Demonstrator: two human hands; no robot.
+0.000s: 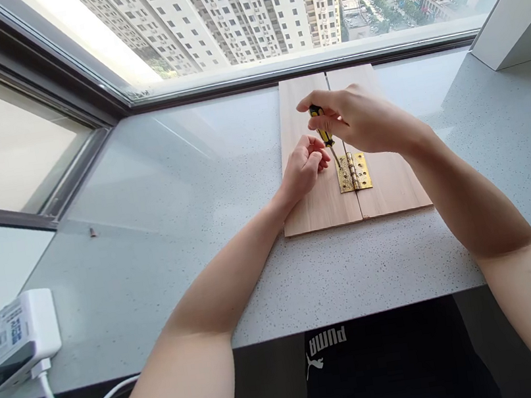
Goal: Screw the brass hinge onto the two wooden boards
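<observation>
Two light wooden boards (319, 207) lie side by side on the grey speckled windowsill counter (184, 191). A brass hinge (359, 171) spans the seam between them. My right hand (363, 119) is closed round a yellow-and-black screwdriver (320, 125), held upright with its tip down on the hinge's left leaf. My left hand (305, 168) rests on the left board just left of the hinge, fingers curled and pinched near the screwdriver's shaft; what they hold, if anything, is too small to make out.
A small loose screw (93, 233) lies on the counter at the left. A white device (17, 339) with a white cable sits at the near left edge. A white box (517, 15) stands at the back right by the window.
</observation>
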